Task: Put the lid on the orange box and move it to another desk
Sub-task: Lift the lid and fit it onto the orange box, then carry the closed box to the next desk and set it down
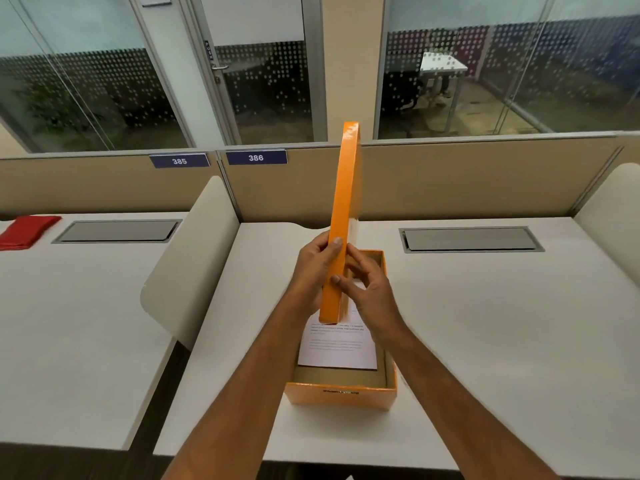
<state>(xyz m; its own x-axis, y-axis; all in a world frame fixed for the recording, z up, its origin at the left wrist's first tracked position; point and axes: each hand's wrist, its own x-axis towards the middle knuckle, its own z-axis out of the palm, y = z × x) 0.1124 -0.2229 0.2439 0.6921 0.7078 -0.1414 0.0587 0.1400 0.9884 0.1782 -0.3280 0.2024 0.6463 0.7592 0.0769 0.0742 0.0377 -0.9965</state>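
Observation:
The open orange box [341, 396] stands on the white desk [485, 323] in front of me, with a printed sheet of paper [337, 348] lying inside it. Above the box I hold the orange lid [343, 209] on edge, so I see only its long narrow side. My left hand [313, 271] grips the lid's lower part from the left. My right hand [367, 285] pinches the same part from the right, thumb on the orange side. The lid's lower end hangs just over the paper.
A curved white divider [194, 258] separates this desk from the neighbouring desk [79, 323] on the left, where a red folded item [27, 230] lies. Each desk has a grey cable hatch [471, 239]. Beige partitions labelled 385 and 386 run behind, with glass walls beyond.

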